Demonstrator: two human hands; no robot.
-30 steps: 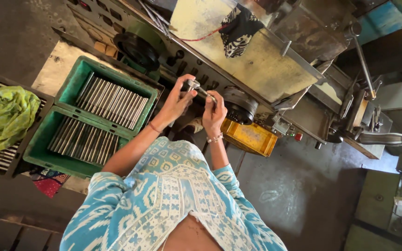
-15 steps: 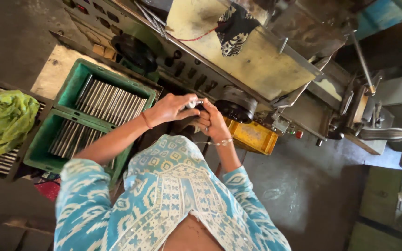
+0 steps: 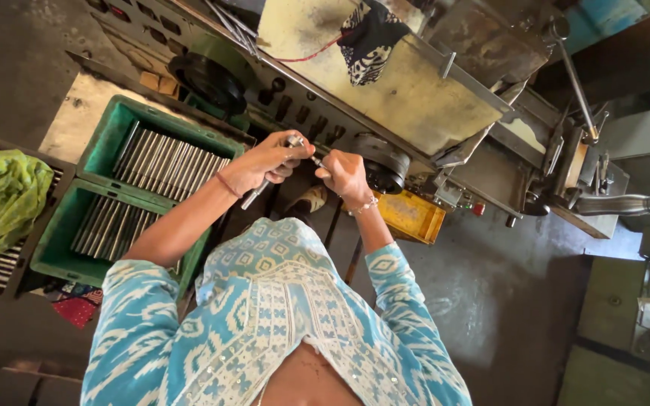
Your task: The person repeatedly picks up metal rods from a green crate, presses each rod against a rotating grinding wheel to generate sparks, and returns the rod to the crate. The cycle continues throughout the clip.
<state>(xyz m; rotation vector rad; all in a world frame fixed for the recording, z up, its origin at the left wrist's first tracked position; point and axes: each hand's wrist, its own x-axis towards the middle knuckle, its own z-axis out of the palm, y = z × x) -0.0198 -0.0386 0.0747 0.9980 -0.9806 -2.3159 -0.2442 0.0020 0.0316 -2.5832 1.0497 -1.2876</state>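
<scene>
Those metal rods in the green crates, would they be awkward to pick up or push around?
The metal rods look like straight steel bars, so probably stiff and heavy for their thin size. Being round and shiny, they would likely roll and slip if pushed on a flat surface; the green crates keep them packed side by side. The left hand grips a similar rod firmly.
</scene>
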